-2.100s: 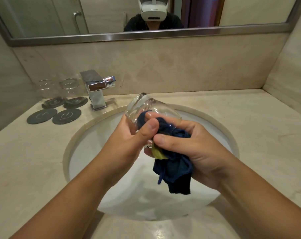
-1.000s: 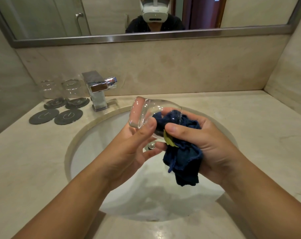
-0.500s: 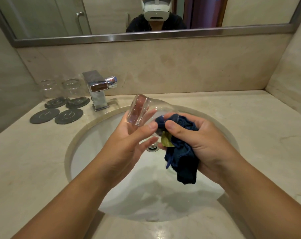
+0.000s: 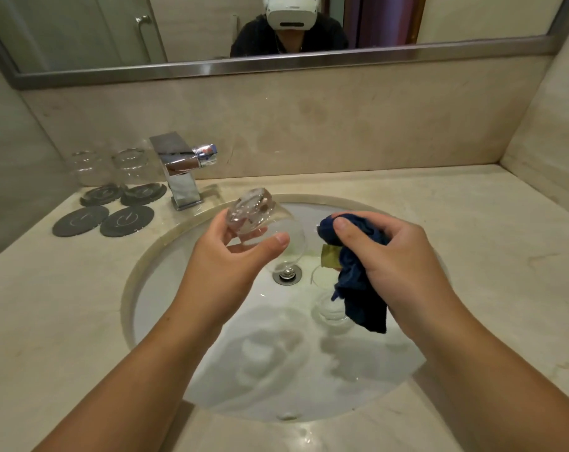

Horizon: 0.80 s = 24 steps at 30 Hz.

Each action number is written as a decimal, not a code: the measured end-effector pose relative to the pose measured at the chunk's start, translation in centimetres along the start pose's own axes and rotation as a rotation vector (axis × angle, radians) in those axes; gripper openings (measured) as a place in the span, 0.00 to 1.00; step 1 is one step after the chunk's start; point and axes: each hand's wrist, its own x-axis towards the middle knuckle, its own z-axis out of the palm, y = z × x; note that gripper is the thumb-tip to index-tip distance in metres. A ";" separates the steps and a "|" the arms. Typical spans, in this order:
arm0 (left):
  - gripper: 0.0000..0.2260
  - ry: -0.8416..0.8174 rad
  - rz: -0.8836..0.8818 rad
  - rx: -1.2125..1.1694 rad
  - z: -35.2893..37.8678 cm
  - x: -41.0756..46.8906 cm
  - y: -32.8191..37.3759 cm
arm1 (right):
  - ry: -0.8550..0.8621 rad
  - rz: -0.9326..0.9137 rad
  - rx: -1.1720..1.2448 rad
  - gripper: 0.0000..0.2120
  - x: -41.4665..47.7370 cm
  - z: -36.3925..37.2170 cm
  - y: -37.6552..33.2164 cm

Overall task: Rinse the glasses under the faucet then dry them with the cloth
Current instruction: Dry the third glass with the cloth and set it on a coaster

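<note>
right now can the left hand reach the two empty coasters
Probably yes: only bare counter lies between the left hand, which grips a glass, and the coasters; the faucet stands further back.

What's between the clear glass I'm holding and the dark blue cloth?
Nothing: the head view shows clear glass and dark blue cloth apart, only white sink basin behind.

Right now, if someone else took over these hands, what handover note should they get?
Left hand holds a tilted glass over the sink.
Right hand grips the blue cloth, apart from that glass.
A second glass sits in the basin below the cloth.
Two glasses stand on coasters beside the faucet, no water running; likely finished.
Left: put the held glass on a free coaster, then do the second glass.
</note>
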 end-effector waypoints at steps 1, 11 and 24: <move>0.27 0.000 0.003 0.021 -0.1 0.0 0.0 | 0.004 -0.011 0.011 0.04 -0.1 0.0 -0.1; 0.27 0.058 0.050 0.095 -3.7 0.6 1.5 | -0.132 -0.157 -0.134 0.10 -1.2 5.3 -4.2; 0.25 0.309 0.056 0.266 -19.9 4.5 -1.2 | -0.389 -0.384 -0.438 0.14 0.5 19.4 -5.3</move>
